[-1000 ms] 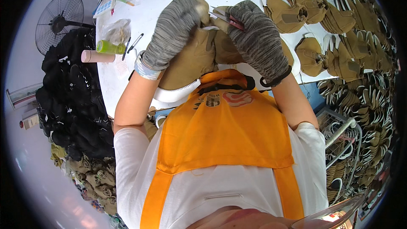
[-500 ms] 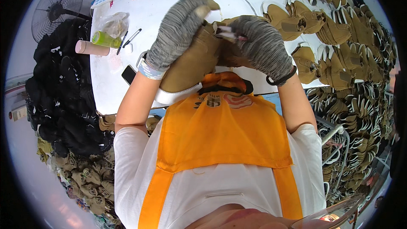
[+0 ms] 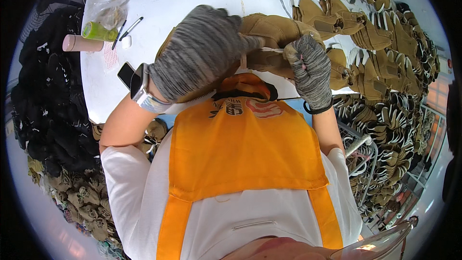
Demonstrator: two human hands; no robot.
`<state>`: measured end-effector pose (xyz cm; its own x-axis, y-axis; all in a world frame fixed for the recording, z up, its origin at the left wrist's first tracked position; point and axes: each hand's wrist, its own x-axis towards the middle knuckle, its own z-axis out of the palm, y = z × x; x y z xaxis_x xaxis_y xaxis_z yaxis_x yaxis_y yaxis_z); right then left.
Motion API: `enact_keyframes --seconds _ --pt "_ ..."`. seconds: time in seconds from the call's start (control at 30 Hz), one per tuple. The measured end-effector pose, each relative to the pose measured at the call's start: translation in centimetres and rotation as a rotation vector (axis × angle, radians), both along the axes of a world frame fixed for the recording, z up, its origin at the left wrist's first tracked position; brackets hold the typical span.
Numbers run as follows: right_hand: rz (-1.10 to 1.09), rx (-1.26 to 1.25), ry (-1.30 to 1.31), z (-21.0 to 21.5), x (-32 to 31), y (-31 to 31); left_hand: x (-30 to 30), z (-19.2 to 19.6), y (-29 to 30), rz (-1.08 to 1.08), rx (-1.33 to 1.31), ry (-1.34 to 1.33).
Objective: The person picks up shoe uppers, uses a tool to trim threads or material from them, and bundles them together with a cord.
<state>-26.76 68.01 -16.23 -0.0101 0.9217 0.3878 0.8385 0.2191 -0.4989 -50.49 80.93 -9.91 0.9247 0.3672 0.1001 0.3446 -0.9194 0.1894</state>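
A brown suede shoe upper (image 3: 269, 29) with stitched seams lies at the table's near edge, in front of my orange apron (image 3: 245, 154). Across its left part goes my left hand (image 3: 199, 48), in a grey knit glove, its fingers bent onto the brown material and hiding much of it. My right hand (image 3: 310, 70), gloved alike, is closed in a fist at the upper's right end. A thin pale strip shows between the two hands; its kind is unclear. A small pink bit shows at the right fist, but what the fingers hold is hidden.
Rows of brown shoe uppers (image 3: 375, 33) fill the table's right side. On the left are a pink bottle (image 3: 83, 43), a green roll (image 3: 98, 32), pens (image 3: 130, 28), a plastic bag (image 3: 111, 12) and a phone (image 3: 126, 74). A black pile (image 3: 53, 96) rises beside the table.
My right hand has turned into a fist and lowered; the pale, pinkish tool it showed earlier is mostly hidden. My left hand has come down over the upper. The view has shifted slightly.
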Motion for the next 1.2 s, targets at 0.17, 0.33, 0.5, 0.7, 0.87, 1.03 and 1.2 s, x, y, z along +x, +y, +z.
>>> enact_keyframes --seconds 0.17,0.33,0.5,0.7,0.87,1.03,1.2 --pt "0.116 -0.063 0.164 0.8 0.4 1.0 3.0 -0.6 -1.1 -0.039 0.207 -0.095" --pt "0.099 -0.025 0.064 1.8 -0.5 1.0 3.7 -0.9 -0.1 -0.003 -0.062 -0.054" --pt "-0.154 0.015 0.139 1.9 -2.6 2.0 4.1 -2.2 1.2 -0.04 -0.082 -0.048" --pt "-0.219 -0.137 0.238 3.1 -3.1 4.1 4.4 -3.7 4.0 -0.177 -0.176 -0.179" --pt "-0.181 -0.149 0.325 3.9 -3.5 4.8 4.4 -2.9 5.3 -0.2 -0.495 -0.067" --pt "-0.129 -0.006 0.119 3.2 -3.0 4.9 4.9 -2.9 5.2 -0.2 -0.281 -0.046" --pt "-0.188 -0.181 0.352 3.7 -3.2 4.5 5.0 -3.1 5.2 -0.177 -0.292 -0.064"
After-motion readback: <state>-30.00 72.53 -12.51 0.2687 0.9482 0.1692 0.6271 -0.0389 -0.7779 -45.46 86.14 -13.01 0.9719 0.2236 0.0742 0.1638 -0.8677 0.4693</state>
